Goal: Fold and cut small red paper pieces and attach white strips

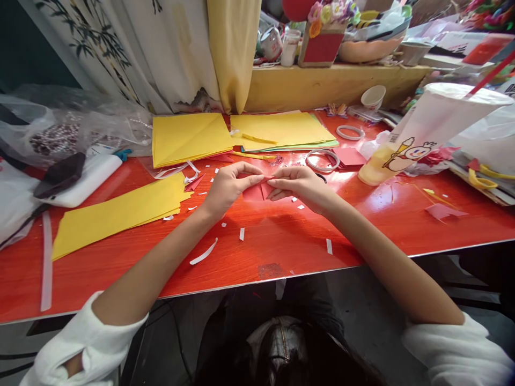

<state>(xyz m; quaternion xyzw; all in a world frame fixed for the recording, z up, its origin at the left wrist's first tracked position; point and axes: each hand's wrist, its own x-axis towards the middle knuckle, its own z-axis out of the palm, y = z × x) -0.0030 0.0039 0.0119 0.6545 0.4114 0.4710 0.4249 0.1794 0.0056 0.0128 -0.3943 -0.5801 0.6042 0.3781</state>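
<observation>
Over a red tabletop (289,249), the upper edge of a small red paper (252,194) is pinched between thumb and fingers by both the left hand (229,188) and the right hand (303,186), midway between them, neither being nearer. Its flaps are turned toward the near edge, though its long axis cannot be told; beyond, yellow sheets (189,140) are stacked.

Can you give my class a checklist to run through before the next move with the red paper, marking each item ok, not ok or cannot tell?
1. Left hand grips the red paper: ok, pinching it.
2. Right hand grips it too: ok.
3. Paper edges lined up: cannot tell, partly hidden.
4. Table free of scraps: not ok, white scraps lie about.
5. Drink cup apart from both hands: ok.
</observation>
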